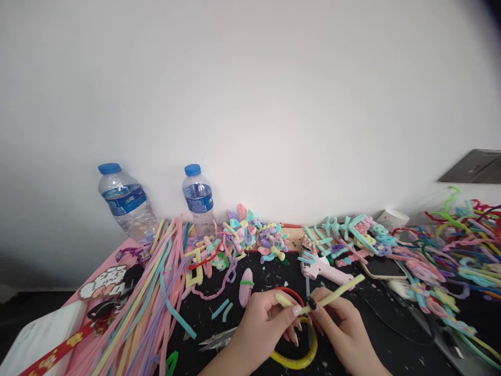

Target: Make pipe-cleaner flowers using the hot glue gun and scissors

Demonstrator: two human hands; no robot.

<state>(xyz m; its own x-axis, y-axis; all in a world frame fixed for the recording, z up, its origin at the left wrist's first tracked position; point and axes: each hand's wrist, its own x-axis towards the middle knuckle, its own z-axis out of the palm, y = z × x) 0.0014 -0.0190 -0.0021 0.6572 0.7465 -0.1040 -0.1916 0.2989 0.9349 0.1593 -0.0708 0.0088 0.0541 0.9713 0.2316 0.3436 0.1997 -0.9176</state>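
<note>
Both my hands meet low in the middle of the view over a black mat [391, 334]. My left hand [262, 326] pinches one end of a pale yellow pipe cleaner [336, 294]. My right hand [346, 326] grips the same pipe cleaner a little further along, and its free end points up to the right. Under my hands lie a yellow ring [293, 360] and a red ring [287, 291]. A pair of scissors [215, 339] lies just left of my left hand.
Two water bottles [127, 203] [199, 201] stand against the white wall. A bundle of long pipe cleaners [152, 297] lies on the left. Finished pipe-cleaner flowers [250, 230], a pink glue gun [323, 269] and a tangle of bent pipe cleaners [450, 250] fill the back and right.
</note>
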